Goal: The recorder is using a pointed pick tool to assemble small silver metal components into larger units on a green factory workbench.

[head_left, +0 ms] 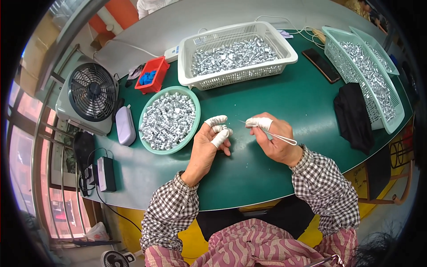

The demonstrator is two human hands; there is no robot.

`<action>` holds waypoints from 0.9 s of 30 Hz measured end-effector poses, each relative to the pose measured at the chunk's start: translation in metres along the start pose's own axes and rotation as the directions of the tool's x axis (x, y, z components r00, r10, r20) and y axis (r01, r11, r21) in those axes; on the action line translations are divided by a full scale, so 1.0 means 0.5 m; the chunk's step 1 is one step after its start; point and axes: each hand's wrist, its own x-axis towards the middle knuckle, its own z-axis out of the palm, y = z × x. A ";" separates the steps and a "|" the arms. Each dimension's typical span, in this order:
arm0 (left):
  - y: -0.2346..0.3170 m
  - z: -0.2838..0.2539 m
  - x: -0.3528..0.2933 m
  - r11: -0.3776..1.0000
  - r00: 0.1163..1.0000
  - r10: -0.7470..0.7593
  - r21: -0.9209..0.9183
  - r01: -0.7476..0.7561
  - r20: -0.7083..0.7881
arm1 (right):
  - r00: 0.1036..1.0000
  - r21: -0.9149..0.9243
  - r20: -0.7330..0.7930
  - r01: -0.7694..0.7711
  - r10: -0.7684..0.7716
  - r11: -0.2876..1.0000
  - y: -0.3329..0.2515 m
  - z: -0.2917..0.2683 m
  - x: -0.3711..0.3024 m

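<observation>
My left hand [210,141], with white finger covers on its thumb and fingertips, is closed in a pinch above the green table. A tiny bright thing shows between the fingertips, too small to name. Facing it, my right hand [275,137] grips a pair of tweezers [285,139]. Their thin tip points toward the left hand and stays a short gap away; the joined end sticks out behind the fingers. Covers wrap the right thumb and forefinger too. Just left of my left hand stands a pale green round basin [198,107] heaped with small silver metal parts.
A white basket [191,80] of metal parts stands at the back. Pale green baskets [396,127] hold more at the right, beside a black cloth [353,116] and phone [321,65]. At left are a red box [161,73], lilac case [125,126] and fan [92,91].
</observation>
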 end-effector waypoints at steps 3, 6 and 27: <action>-0.001 -0.003 0.000 1.000 1.000 0.007 0.002 -0.006 -0.016 | 0.998 0.032 0.068 0.013 -0.015 0.999 -0.004 0.010 -0.003; -0.001 0.000 0.001 1.000 1.000 -0.003 0.013 0.003 -0.024 | 0.994 0.041 0.113 0.001 -0.006 0.999 -0.001 0.014 -0.008; -0.008 -0.001 0.000 0.997 0.999 -0.043 0.058 0.042 0.026 | 0.979 0.045 0.193 -0.072 0.062 0.996 0.001 0.018 -0.010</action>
